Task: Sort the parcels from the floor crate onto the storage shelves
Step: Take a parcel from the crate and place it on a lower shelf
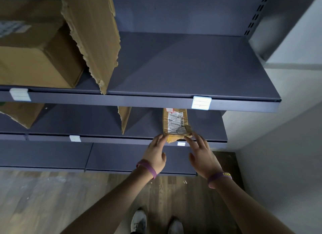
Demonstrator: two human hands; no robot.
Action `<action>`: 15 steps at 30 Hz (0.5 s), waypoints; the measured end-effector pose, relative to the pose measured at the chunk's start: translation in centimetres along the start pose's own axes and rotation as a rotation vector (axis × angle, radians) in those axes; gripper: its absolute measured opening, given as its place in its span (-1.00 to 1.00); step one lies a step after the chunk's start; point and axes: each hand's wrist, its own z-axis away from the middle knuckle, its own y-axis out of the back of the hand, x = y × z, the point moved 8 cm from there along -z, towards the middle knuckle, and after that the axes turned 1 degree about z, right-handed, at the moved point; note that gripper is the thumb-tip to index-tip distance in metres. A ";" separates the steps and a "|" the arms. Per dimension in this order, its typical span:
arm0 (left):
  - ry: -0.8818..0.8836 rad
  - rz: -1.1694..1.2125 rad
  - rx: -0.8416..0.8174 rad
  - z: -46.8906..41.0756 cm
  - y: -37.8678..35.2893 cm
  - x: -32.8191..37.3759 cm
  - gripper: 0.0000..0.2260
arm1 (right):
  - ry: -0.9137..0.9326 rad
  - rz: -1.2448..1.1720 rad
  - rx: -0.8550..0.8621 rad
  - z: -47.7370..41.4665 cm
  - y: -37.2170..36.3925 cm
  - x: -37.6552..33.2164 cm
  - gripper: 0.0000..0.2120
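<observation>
On the middle shelf the parcel pokes over the near edge; left hand and right hand touch its corners, fingers loosely spread. Looks like placing; next, nudge it in.

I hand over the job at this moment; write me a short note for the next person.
Left hand: open, fingertips on the small parcel's near left corner.
Right hand: open, fingertips on its near right corner.
The parcel lies on the middle shelf, near end at the front edge.
A big carton stands on the upper shelf.
Left to do: probably push this parcel in; the floor crate is out of view.
</observation>
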 end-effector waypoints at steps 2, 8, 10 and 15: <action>0.020 -0.038 -0.083 0.5 -1.2 0.0 -0.39 | 0.004 0.013 -0.060 0.5 -0.7 -0.1 -0.33; 0.149 -0.005 -0.159 -1.8 -2.1 -0.2 -0.34 | -0.012 -0.039 -0.098 -0.6 -0.9 -0.3 -0.30; 0.150 -0.020 -0.162 -2.9 -1.9 0.0 -0.34 | -0.016 -0.050 -0.105 -1.4 -0.8 -0.2 -0.30; 0.151 -0.047 -0.204 -4.7 -1.8 0.2 -0.36 | -0.044 -0.042 -0.108 -3.4 -0.4 0.6 -0.32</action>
